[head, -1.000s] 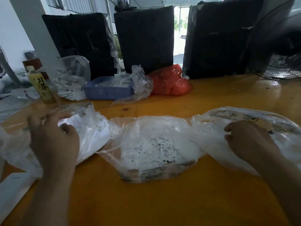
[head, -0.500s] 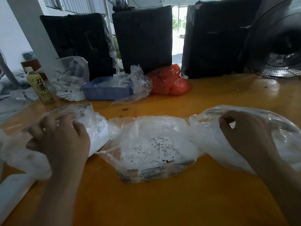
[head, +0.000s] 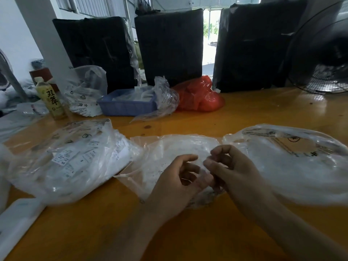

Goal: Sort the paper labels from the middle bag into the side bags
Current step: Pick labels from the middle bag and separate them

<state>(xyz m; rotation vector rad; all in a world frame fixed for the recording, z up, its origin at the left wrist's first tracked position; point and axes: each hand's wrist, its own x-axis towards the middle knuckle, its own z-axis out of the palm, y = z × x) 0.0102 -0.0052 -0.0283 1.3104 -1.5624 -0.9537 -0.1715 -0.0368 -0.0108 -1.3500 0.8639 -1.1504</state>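
Head view, middle bag (head: 169,147): clear plastic, between the two side bags on the table (head: 244,113); paper labels inside, blurred.
Left hand (head: 178,178): over the middle bag, fingers loosely curled; a grip on anything cannot be told.
Right hand (head: 231,170): touching the left, fingers curled; any pinched label is hidden.
Left side bag (head: 71,159): holds labels.
Right side bag (head: 293,162): contents unclear.
Risk: thin labels may cling together, so mixed kinds could reach one bag.
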